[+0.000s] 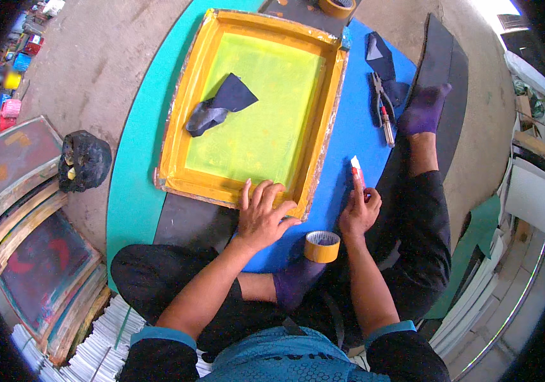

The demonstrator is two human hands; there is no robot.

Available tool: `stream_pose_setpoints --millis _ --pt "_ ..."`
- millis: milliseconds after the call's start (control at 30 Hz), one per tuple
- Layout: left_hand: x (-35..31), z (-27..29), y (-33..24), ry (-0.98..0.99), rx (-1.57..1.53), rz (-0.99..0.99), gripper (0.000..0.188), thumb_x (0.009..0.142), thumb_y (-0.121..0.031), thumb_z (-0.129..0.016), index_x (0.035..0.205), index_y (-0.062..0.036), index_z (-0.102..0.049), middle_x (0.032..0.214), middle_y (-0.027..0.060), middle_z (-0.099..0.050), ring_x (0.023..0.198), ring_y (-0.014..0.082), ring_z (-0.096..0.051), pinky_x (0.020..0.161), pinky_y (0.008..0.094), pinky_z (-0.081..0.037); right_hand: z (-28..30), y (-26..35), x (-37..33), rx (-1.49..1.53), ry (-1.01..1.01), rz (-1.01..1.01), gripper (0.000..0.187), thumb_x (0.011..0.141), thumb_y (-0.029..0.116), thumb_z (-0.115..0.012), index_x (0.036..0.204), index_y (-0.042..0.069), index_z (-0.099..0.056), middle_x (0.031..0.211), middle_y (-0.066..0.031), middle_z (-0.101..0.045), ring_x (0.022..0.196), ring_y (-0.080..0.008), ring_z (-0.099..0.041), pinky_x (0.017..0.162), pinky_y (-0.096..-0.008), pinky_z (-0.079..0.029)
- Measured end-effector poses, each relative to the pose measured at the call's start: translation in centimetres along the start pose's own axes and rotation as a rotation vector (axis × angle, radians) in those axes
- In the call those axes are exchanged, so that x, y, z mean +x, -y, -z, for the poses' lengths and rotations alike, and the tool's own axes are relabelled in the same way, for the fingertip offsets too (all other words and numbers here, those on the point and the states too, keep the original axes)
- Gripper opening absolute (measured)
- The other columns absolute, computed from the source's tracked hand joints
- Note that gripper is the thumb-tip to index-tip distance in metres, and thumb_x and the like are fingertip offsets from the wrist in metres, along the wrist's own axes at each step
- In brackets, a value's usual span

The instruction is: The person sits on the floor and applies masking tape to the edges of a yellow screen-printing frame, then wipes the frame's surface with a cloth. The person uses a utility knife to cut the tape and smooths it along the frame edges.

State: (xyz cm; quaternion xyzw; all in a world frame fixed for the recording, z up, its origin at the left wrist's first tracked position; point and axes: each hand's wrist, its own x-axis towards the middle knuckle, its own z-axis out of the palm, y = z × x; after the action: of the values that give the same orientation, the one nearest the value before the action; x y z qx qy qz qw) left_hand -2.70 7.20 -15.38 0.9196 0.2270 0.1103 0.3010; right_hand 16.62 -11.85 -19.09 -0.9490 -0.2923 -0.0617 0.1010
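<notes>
A screen printing frame edged with yellow-brown tape lies in front of me, its mesh yellow-green. My left hand grips its near rail, fingers over the inner edge and thumb at the right corner. A dark folded cloth scrap rests on the mesh. To the right of the frame, my right hand is closed around a slim red object with a white tip, its exact kind unclear. Between my wrists stands a roll of tan tape.
Pliers and a red-and-silver hand tool lie on the blue mat, near a dark cloth strip. Another tape roll is at the far edge. Stacked frames and a black bag sit left.
</notes>
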Motion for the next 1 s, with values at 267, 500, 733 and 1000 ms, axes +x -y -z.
stream_pose_setpoints --millis 267,500,733,1000 --pt "0.1 0.4 -0.1 0.026 0.022 0.003 0.056 0.078 -0.06 -0.077 0.119 -0.0221 -0.068 0.132 0.0107 -0.054 0.134 0.0356 -0.046 0.118 0.0649 -0.022 -0.7 -0.7 -0.4 -0.011 -0.058 0.001 0.052 0.093 0.01 -0.067 0.139 0.035 -0.064 0.114 -0.0108 -0.057 0.109 -0.0305 -0.055 0.097 -0.0461 -0.044" --pt "0.8 2.6 0.4 -0.143 -0.172 0.026 0.07 0.077 -0.048 -0.084 0.131 -0.0099 -0.06 0.135 0.0167 -0.052 0.129 0.0396 -0.048 0.112 0.0561 -0.034 0.3 0.1 0.6 -0.099 -0.108 -0.001 0.053 0.094 0.016 -0.067 0.143 0.035 -0.061 0.124 -0.0118 -0.058 0.119 -0.0329 -0.052 0.102 -0.0486 -0.041" --pt "1.1 12.6 11.4 -0.418 0.317 0.47 0.064 0.083 -0.026 -0.082 0.136 -0.0032 -0.055 0.137 0.0223 -0.054 0.128 0.0423 -0.05 0.109 0.0533 -0.04 5.1 5.5 5.7 0.515 0.242 -0.014 0.041 0.096 0.037 -0.069 0.117 0.002 -0.068 0.103 -0.0216 -0.072 0.094 -0.0402 -0.069 0.085 -0.0474 -0.054" --pt "-0.3 12.7 16.1 -0.11 0.3 0.747 0.057 0.092 -0.033 -0.072 0.14 -0.0066 -0.056 0.133 0.0215 -0.06 0.121 0.0403 -0.06 0.099 0.0538 -0.051 1.4 9.4 6.4 0.493 0.532 -0.053 0.09 0.08 0.056 -0.081 0.137 -0.006 -0.051 0.096 -0.0288 -0.072 0.09 -0.043 -0.073 0.077 -0.0492 -0.057"
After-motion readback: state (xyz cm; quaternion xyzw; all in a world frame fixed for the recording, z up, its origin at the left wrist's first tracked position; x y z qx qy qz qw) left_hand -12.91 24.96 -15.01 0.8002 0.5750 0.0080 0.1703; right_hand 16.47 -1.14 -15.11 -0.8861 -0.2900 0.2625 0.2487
